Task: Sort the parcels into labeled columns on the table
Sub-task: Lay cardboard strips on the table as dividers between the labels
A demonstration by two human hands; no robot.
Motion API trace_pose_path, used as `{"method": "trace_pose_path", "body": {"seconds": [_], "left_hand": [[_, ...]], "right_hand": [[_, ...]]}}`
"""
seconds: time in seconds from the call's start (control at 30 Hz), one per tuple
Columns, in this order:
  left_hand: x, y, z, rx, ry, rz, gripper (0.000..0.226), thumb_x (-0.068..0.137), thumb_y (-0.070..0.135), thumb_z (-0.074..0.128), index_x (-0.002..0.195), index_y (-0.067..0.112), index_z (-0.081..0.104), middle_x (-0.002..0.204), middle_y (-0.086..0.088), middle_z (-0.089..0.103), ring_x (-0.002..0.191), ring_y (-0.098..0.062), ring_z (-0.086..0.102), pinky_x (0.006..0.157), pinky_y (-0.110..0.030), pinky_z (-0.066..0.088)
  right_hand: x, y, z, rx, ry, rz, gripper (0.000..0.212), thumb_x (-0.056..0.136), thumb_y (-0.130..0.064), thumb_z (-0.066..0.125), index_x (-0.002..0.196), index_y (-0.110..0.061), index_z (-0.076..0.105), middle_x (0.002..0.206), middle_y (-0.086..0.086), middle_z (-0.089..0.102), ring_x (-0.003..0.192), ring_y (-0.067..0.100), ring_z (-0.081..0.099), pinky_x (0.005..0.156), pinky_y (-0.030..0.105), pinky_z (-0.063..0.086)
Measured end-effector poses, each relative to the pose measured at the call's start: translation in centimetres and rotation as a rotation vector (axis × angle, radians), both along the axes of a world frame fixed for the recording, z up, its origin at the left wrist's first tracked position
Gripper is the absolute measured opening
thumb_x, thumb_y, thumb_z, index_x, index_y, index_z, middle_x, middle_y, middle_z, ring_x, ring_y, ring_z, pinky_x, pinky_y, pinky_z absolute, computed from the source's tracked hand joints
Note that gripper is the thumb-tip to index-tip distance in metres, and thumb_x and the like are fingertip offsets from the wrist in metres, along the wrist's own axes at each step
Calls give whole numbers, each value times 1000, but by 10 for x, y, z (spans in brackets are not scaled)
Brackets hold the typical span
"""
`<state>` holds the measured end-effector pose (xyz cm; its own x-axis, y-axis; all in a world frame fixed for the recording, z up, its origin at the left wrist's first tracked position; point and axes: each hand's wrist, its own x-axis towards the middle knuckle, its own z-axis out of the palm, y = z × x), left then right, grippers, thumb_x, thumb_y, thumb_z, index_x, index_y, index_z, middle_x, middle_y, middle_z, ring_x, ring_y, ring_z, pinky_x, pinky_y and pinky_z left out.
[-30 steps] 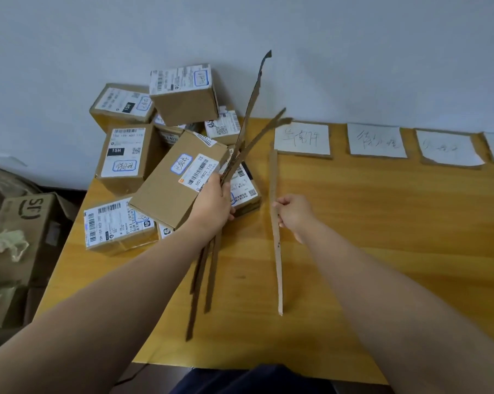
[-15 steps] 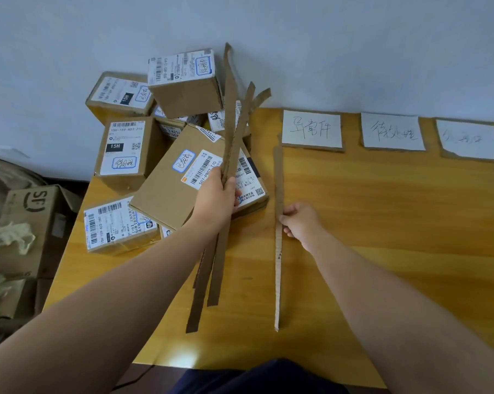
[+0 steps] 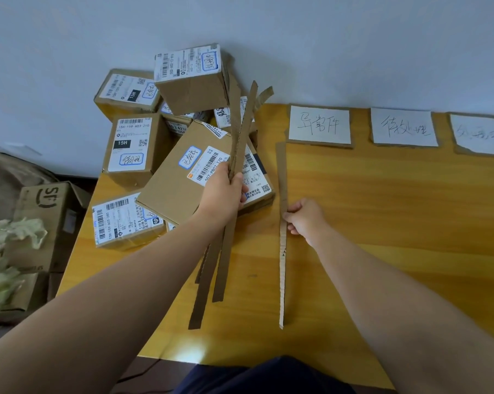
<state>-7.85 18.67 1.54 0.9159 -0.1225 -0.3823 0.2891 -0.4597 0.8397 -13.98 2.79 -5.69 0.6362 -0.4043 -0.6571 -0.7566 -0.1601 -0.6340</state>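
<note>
Several brown cardboard parcels (image 3: 180, 177) with white shipping labels are piled at the table's far left corner against the wall. My left hand (image 3: 226, 191) grips a bundle of long cardboard strips (image 3: 240, 132) held upright over the pile. A single cardboard strip (image 3: 282, 251) lies flat on the wooden table (image 3: 382, 209), running from near the first label card toward me. My right hand (image 3: 304, 218) pinches that strip at its middle. Three handwritten label cards (image 3: 319, 125) (image 3: 404, 127) (image 3: 480, 133) lie along the back edge.
Left of the table, on the floor, stands an open brown box (image 3: 45, 220) with crumpled paper (image 3: 15, 234) beside it. A grey wall runs behind the table. The table's near edge is just in front of my body.
The bundle in my left hand has swung from leaning right to nearly upright. The single strip under my right hand now lies flat, its far end below the first label card.
</note>
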Motion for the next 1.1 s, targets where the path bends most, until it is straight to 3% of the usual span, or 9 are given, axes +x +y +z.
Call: {"method": "trace_pose_path", "body": {"seconds": [0.23,0.33,0.47,0.57,0.7,0.77,0.83,0.97,1.1], "left_hand": [[-1,-1,3,23,-16,-17,27,101,21,39,128,18,45,87,-6,63,67,-12,58,59,-24,54],[-1,-2,7,21,-34,-18,23,101,20,39,122,15,48,85,-5,63,66,-13,59,57,-23,53],[-4,-3,18,-31,-27,-9,18,101,21,42,112,11,52,86,-4,65,67,-13,60,60,-22,53],[-10,-3,29,-57,-58,-12,17,100,22,45,108,11,54,90,-4,68,68,-13,62,55,-17,52],[-19,-9,44,-100,-100,8,16,98,22,48,104,9,56,93,-8,70,68,-14,63,66,-29,55],[-26,-19,52,-120,-122,18,17,97,21,50,103,7,58,92,-8,71,66,-13,63,58,-22,52],[-34,-32,60,-146,-146,16,17,97,20,51,104,6,58,88,-7,71,63,-12,63,53,-18,50],[-52,-66,72,-206,-159,-26,18,96,23,55,100,6,57,82,-6,72,63,-14,64,64,-36,54],[-78,-103,81,-214,-187,-67,19,92,28,62,86,13,53,79,-3,72,64,-12,69,55,-24,53]], "right_hand": [[2,0,-5,-51,22,25,24,84,-12,73,74,-14,51,70,14,65,61,26,58,73,45,57],[0,-3,-1,-111,6,55,24,84,-17,72,71,-17,53,79,18,70,68,29,62,79,49,58],[-3,-16,20,-117,-59,51,19,87,-18,69,72,-17,57,74,10,69,70,24,64,80,45,59],[-5,-26,41,-66,-146,11,19,89,-16,66,74,-15,56,69,6,63,66,21,59,73,37,56],[-9,-35,74,23,-264,-7,10,91,-17,65,87,-12,56,79,9,64,66,17,58,61,27,52],[-13,-36,93,93,-323,2,8,92,-19,64,91,-13,58,81,7,66,67,15,60,59,23,51],[-19,-37,114,173,-398,19,9,93,-23,63,94,-14,61,80,3,68,68,13,61,60,22,52],[-34,-47,145,252,-508,49,15,93,-30,63,93,-16,68,82,-2,71,74,10,63,71,26,56],[-51,-71,161,254,-533,22,15,91,-28,65,81,-19,69,74,-4,68,70,8,62,76,30,55]]}}
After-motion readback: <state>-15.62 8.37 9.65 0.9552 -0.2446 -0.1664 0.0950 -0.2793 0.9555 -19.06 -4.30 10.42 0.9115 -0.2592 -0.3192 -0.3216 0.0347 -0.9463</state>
